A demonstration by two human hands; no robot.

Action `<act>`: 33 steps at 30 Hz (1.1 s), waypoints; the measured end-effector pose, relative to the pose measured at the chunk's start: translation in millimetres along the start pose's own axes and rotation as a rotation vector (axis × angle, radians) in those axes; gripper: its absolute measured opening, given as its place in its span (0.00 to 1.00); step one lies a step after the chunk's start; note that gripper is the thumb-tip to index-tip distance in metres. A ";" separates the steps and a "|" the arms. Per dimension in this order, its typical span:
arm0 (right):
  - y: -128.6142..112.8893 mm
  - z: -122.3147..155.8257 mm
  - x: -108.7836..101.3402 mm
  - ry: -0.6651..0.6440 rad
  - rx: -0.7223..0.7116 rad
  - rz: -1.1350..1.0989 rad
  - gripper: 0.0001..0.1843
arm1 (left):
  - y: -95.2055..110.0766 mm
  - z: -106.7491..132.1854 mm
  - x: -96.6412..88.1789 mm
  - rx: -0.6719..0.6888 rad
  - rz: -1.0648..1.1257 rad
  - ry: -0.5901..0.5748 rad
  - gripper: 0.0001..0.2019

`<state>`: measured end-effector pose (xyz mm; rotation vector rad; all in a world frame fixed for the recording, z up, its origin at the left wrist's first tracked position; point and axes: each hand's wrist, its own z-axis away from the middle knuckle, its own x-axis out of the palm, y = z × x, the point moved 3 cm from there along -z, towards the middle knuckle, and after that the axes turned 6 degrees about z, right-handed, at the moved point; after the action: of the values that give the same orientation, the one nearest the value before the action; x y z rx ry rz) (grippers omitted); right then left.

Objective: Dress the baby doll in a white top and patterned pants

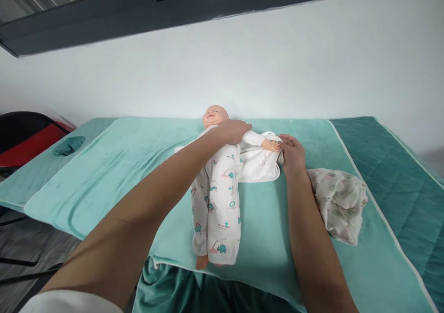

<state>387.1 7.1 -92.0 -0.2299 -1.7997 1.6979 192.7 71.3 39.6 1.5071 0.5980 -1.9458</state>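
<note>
A baby doll [214,115] lies on its back, head toward the wall, in patterned white pants [224,206]. Its white baby shirt [258,167] is spread out to the right, with a sleeve over the arm on that side. My left hand [236,131] is closed over that sleeve near the doll's shoulder; its fingertips are partly hidden. Beyond the cuff shows the doll's bare hand [270,145]. Right beside it, my right hand [293,153] pinches the edge of the shirt, thumb and fingers together.
A crumpled patterned cloth [338,202] lies right of my right forearm. Under everything is a turquoise cover [114,174] on a padded table, with a darker green quilted part [398,178] at the right. A black and red chair [27,141] stands at the left; a white wall [222,67] rises behind.
</note>
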 end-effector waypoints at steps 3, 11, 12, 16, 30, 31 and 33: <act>-0.3 -0.9 0.4 -0.010 0.034 -0.029 0.16 | -1.7 -1.9 4.4 0.027 0.004 0.017 0.16; -10.5 2.9 1.3 0.097 0.041 -0.044 0.12 | -0.7 -18.1 16.3 0.023 0.055 0.010 0.19; -11.9 3.3 1.0 0.116 0.034 -0.041 0.12 | -0.6 -21.8 18.0 0.025 0.060 0.008 0.20; -15.0 4.6 2.0 0.113 -0.047 0.032 0.12 | 1.6 -35.8 22.2 -0.001 0.058 -0.016 0.23; 0.3 42.8 48.4 -0.350 -0.797 1.139 0.23 | -13.4 54.7 38.1 -0.143 0.481 0.590 0.13; 1.7 46.6 51.6 -0.368 -0.801 1.165 0.23 | -25.1 71.0 47.7 -0.161 0.585 0.661 0.14; 2.9 52.6 55.6 -0.387 -0.814 1.190 0.22 | -46.6 98.7 71.5 -0.140 0.828 0.777 0.15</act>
<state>313.8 -6.3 -74.0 -1.6834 -2.8717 1.5699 79.0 25.6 -5.0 1.9771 0.3050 -0.6674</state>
